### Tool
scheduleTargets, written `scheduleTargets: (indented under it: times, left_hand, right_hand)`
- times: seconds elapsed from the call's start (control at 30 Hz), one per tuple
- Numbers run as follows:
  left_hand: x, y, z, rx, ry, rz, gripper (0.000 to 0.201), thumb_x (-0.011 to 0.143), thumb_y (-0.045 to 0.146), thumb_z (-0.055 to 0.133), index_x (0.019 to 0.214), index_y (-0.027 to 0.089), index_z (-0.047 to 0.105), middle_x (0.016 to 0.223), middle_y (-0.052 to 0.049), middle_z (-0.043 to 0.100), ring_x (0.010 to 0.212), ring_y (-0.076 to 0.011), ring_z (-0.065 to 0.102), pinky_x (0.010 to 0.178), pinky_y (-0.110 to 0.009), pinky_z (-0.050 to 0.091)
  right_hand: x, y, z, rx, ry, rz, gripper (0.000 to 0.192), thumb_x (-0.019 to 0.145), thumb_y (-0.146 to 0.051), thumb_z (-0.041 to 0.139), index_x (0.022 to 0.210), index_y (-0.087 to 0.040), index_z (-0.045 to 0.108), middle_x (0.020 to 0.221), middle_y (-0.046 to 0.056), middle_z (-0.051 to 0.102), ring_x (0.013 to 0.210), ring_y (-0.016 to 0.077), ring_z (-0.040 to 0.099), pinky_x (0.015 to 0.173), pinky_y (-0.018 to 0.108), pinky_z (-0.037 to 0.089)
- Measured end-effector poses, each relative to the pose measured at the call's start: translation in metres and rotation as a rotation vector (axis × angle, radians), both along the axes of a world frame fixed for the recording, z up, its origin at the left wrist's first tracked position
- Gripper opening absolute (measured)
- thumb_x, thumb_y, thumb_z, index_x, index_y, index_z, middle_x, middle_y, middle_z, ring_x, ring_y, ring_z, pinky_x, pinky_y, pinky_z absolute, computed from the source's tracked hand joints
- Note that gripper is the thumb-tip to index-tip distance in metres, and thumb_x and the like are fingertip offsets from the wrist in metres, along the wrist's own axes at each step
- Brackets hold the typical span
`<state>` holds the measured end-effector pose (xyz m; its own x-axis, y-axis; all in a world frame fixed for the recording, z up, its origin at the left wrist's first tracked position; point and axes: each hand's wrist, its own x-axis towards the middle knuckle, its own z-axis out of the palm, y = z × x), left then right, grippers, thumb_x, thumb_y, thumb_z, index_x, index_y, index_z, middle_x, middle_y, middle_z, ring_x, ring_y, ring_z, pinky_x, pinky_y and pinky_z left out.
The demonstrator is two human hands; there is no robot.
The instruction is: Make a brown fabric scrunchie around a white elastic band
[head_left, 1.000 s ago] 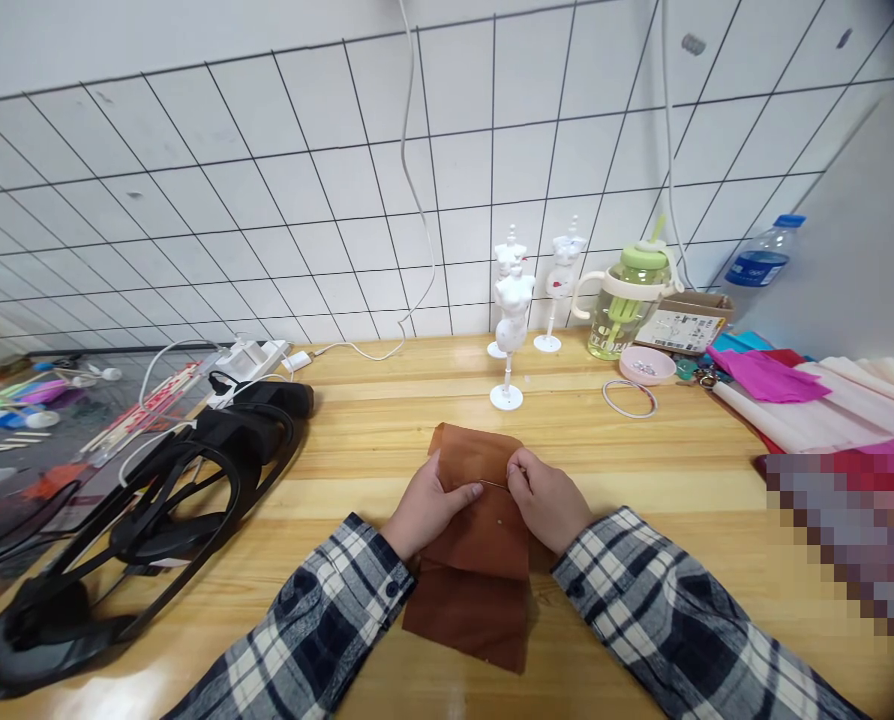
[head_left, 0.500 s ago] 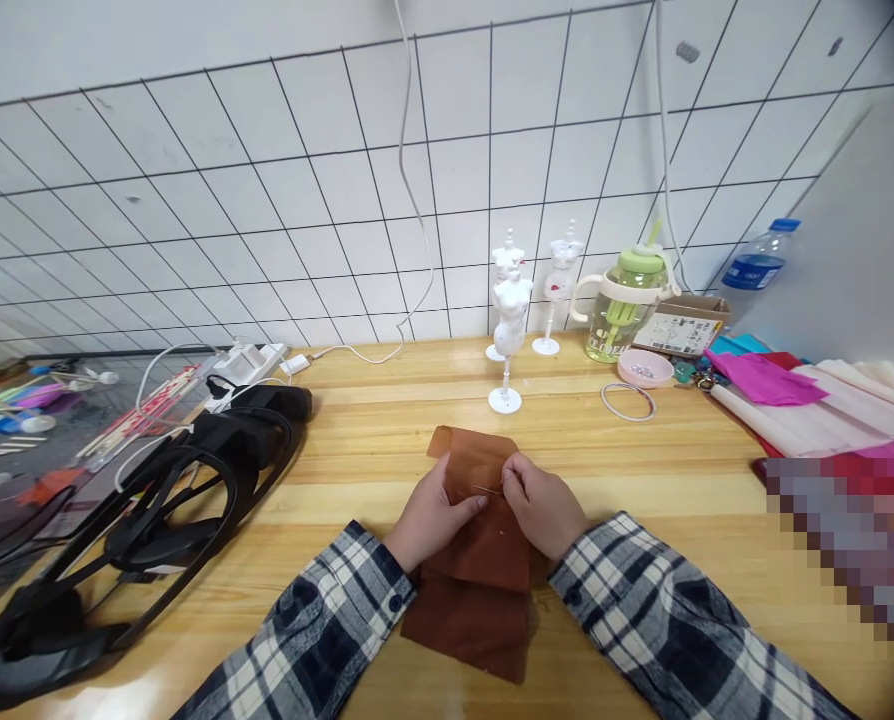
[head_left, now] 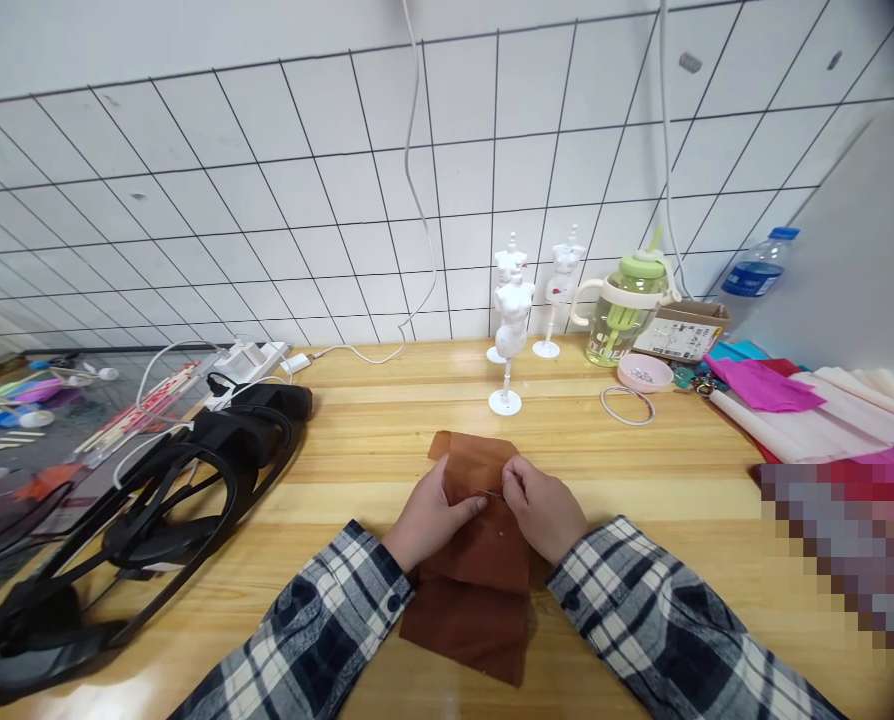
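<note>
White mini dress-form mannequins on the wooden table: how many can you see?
3. One nearest, in front; one behind it, partly hidden; one to the right, beside the green-lidded cup.

We see rust-brown cloth (head_left: 477,560) on a honey-yellow striped wood table (head_left: 387,420); sleeves (head_left: 642,620) in navy, black and white plaid; white wall tiles (head_left: 267,200) with black grid lines; white mannequins (head_left: 512,310); cup (head_left: 623,310) clear with a pale green lid and cream handle; pink dish (head_left: 646,371); bottle (head_left: 754,270) with blue cap and label; magenta, cream and red fabrics (head_left: 807,410); black straps (head_left: 154,500); white cable (head_left: 417,180)
</note>
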<state>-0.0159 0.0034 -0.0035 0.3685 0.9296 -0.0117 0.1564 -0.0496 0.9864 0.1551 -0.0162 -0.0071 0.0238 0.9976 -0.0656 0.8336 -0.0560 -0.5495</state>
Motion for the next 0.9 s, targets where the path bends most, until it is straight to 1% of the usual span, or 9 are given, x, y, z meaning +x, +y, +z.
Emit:
scheduleTargets:
  times: [0.13, 0.23, 0.33, 0.53, 0.7, 0.83, 0.9]
  left_hand:
    - [-0.0015, -0.0004, 0.0010, 0.012, -0.027, -0.029, 0.047, 0.074, 0.028, 0.073, 0.117, 0.018, 0.056, 0.119, -0.009, 0.065, 0.111, -0.0259, 0.060, 0.097, -0.038, 0.046]
    - [-0.0039, 0.0008, 0.0000, -0.004, -0.052, -0.010, 0.040, 0.079, 0.031, 0.068, 0.115, 0.017, 0.058, 0.118, -0.008, 0.066, 0.108, -0.0255, 0.061, 0.095, -0.038, 0.047]
    - [-0.0055, 0.0025, -0.0012, -0.008, -0.053, 0.008, 0.038, 0.076, 0.029, 0.070, 0.111, 0.016, 0.061, 0.114, -0.009, 0.067, 0.107, -0.0261, 0.061, 0.094, -0.037, 0.048]
    - [-0.0056, 0.0038, -0.0023, -0.030, -0.041, -0.001, 0.045, 0.071, 0.025, 0.074, 0.113, 0.016, 0.059, 0.117, -0.010, 0.066, 0.107, -0.0266, 0.062, 0.095, -0.039, 0.048]
    - [-0.0052, 0.0046, -0.0041, -0.061, -0.101, -0.007, 0.052, 0.072, 0.024, 0.074, 0.119, 0.015, 0.055, 0.115, -0.011, 0.066, 0.111, -0.0273, 0.060, 0.095, -0.040, 0.048]
    - [-0.0041, 0.0049, -0.0036, -0.046, -0.099, -0.017, 0.054, 0.071, 0.023, 0.074, 0.121, 0.015, 0.054, 0.122, -0.011, 0.063, 0.113, -0.0273, 0.059, 0.099, -0.040, 0.046]
    - [-0.0034, 0.0045, -0.0023, -0.042, -0.101, -0.015, 0.055, 0.071, 0.022, 0.074, 0.121, 0.015, 0.054, 0.122, -0.011, 0.063, 0.113, -0.0268, 0.059, 0.099, -0.039, 0.046]
  right_hand:
    - [0.0019, 0.0007, 0.0016, -0.018, -0.026, -0.011, 0.020, 0.095, -0.029, 0.036, 0.088, -0.024, 0.054, 0.075, 0.001, 0.065, 0.066, 0.0155, 0.056, 0.057, 0.025, 0.024]
    - [0.0033, 0.0016, 0.0023, -0.022, -0.037, -0.014, 0.020, 0.095, -0.028, 0.036, 0.089, -0.024, 0.054, 0.077, 0.001, 0.066, 0.067, 0.0156, 0.056, 0.057, 0.025, 0.024]
    - [0.0038, 0.0021, 0.0029, -0.027, -0.047, -0.014, 0.020, 0.096, -0.029, 0.036, 0.090, -0.023, 0.054, 0.078, 0.001, 0.066, 0.067, 0.0157, 0.057, 0.057, 0.025, 0.024]
    - [0.0035, 0.0016, 0.0037, -0.022, -0.050, -0.012, 0.020, 0.095, -0.028, 0.035, 0.089, -0.024, 0.053, 0.077, 0.001, 0.065, 0.067, 0.0159, 0.056, 0.057, 0.026, 0.023]
    - [0.0034, 0.0013, 0.0014, -0.014, -0.032, 0.003, 0.019, 0.095, -0.028, 0.035, 0.088, -0.023, 0.052, 0.078, 0.001, 0.065, 0.067, 0.0156, 0.056, 0.058, 0.026, 0.023]
    - [0.0028, 0.0012, 0.0006, -0.009, -0.020, 0.005, 0.019, 0.096, -0.029, 0.034, 0.090, -0.023, 0.052, 0.078, 0.001, 0.065, 0.068, 0.0154, 0.056, 0.057, 0.026, 0.023]
    - [0.0026, 0.0012, 0.0007, -0.008, -0.021, 0.004, 0.019, 0.096, -0.029, 0.034, 0.090, -0.023, 0.051, 0.077, 0.001, 0.065, 0.067, 0.0153, 0.055, 0.057, 0.026, 0.022]
